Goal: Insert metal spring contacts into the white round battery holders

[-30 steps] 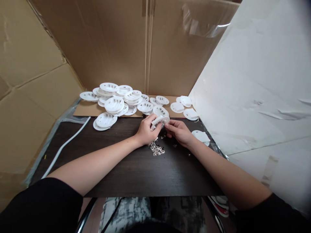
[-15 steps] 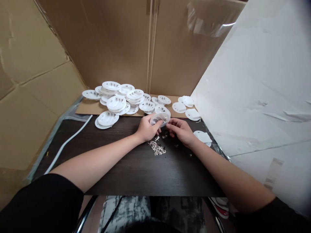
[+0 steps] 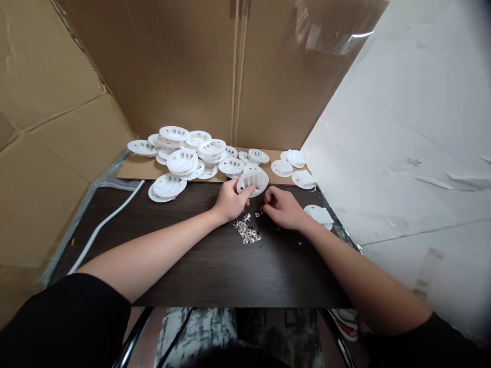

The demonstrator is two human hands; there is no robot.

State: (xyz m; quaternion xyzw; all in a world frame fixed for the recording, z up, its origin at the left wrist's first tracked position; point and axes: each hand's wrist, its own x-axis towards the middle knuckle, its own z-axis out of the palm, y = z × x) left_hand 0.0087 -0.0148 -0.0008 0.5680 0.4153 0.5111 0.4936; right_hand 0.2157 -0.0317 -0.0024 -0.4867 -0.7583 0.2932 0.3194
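My left hand (image 3: 231,198) grips a round white plastic battery-holder disc (image 3: 253,180) by its left edge, thumb lying on its face. The disc is tilted toward me and shows moulded slots. Just right of it, apart from the disc, my right hand (image 3: 282,207) has its fingers curled together; what they hold, if anything, is hidden. Below both hands a small heap of shiny metal contact plates (image 3: 249,234) lies on the dark table (image 3: 215,276). A few loose metal pieces lie close to the right fingertips.
Many similar white discs (image 3: 183,161) are piled at the back left, partly on a cardboard sheet (image 3: 134,168). Several discs (image 3: 303,179) lie at the right. A white cable (image 3: 103,225) runs along the left. Cardboard walls (image 3: 184,66) and a white panel (image 3: 414,128) enclose the table.
My right hand has drawn slightly away from the disc's edge, its fingers curling in more. In my left hand the disc has tilted, showing more of its slotted face.
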